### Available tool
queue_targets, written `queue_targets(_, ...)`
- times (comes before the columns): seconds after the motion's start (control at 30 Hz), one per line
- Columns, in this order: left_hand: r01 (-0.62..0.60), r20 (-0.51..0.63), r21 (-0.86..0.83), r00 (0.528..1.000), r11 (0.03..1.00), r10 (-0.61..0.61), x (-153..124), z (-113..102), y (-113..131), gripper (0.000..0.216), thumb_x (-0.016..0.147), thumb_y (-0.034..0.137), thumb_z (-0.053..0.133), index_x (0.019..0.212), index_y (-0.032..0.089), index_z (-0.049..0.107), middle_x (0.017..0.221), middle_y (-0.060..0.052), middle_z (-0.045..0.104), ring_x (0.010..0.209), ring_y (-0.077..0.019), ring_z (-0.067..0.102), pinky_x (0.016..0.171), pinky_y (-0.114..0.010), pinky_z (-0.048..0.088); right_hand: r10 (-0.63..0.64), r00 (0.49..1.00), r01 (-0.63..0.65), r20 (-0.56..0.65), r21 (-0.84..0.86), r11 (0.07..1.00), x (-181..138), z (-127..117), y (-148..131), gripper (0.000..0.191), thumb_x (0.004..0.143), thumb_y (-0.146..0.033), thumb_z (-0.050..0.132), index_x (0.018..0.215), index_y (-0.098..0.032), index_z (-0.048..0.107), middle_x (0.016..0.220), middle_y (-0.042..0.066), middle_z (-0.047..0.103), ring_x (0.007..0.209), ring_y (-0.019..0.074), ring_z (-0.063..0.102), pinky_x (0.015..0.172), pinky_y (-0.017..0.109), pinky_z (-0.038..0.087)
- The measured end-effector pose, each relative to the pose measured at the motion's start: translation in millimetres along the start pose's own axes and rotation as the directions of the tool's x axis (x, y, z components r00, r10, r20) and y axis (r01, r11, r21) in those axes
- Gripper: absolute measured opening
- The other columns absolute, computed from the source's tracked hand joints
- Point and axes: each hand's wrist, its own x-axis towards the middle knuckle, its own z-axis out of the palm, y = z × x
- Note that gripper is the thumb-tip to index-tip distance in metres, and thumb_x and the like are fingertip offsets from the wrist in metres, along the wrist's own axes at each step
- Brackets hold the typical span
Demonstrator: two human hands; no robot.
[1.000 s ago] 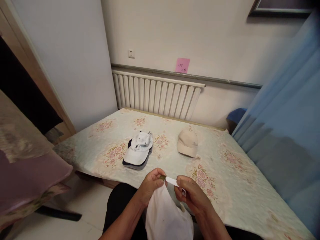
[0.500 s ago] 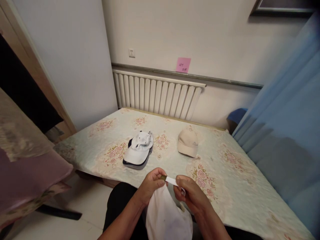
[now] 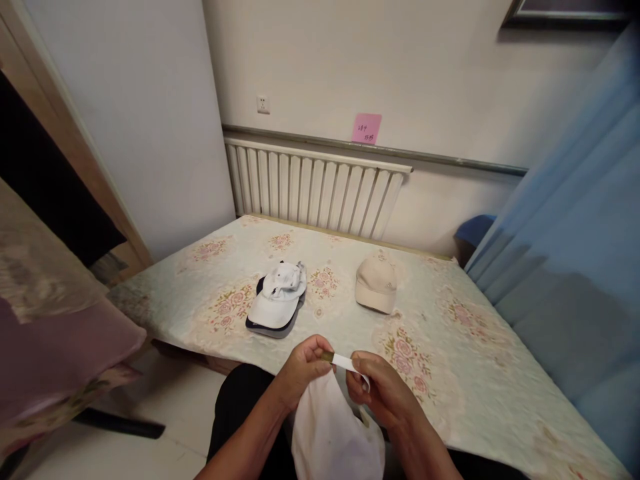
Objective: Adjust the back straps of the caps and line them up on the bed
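Observation:
A white cap [image 3: 333,430] hangs between my hands, low in view over my lap. My left hand [image 3: 305,370] pinches its brass-coloured buckle [image 3: 327,357] between thumb and fingers. The thumb and fingers of my right hand [image 3: 375,383] are closed on the cap's white strap [image 3: 343,362], which runs straight from the buckle to that hand, its loose end curling below the fingers. Beyond my hands on the bed, a white cap [image 3: 280,297] rests on top of a dark-brimmed cap [image 3: 267,331]. To their right sits a beige cap [image 3: 376,285], brim toward me.
The bed [image 3: 345,247] has a pale flowered cover. Behind it are a white radiator [image 3: 315,187] and a wall with a pink note [image 3: 367,129]. A blue curtain [image 3: 565,267] hangs at the right. Pink cloth [image 3: 65,353] covers something at the left.

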Motion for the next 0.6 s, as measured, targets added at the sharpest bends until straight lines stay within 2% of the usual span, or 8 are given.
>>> queue_targets(0.23,0.012,-0.005,0.036,1.000,0.999,-0.012,-1.1,3.9,0.7,0.023,0.065,0.021,0.071,0.082,0.017,0.055,0.068,0.002,0.060,0.056,-0.0079,0.052,0.058,-0.020,0.037,0.028,0.999,-0.027,0.020,-0.081,0.996,-2.0,4.0,-4.3,0.034,0.075,-0.037,0.056,0.051,-0.017,0.046,0.039,-0.005,0.039,0.037,0.0054,0.028,0.042,0.024,0.015)
queue_targets(0.6,0.034,0.016,0.075,0.999,0.997,-0.035,-0.6,3.8,-0.2,0.024,0.065,0.018,0.070,0.083,0.017,0.055,0.067,0.004,0.056,0.058,-0.0065,0.049,0.057,-0.018,0.033,0.050,0.999,-0.049,0.003,-0.169,0.984,-0.3,1.7,-1.0,0.029,0.075,-0.032,0.057,0.052,-0.018,0.044,0.037,-0.008,0.035,0.037,0.0045,0.022,0.042,0.024,0.012)
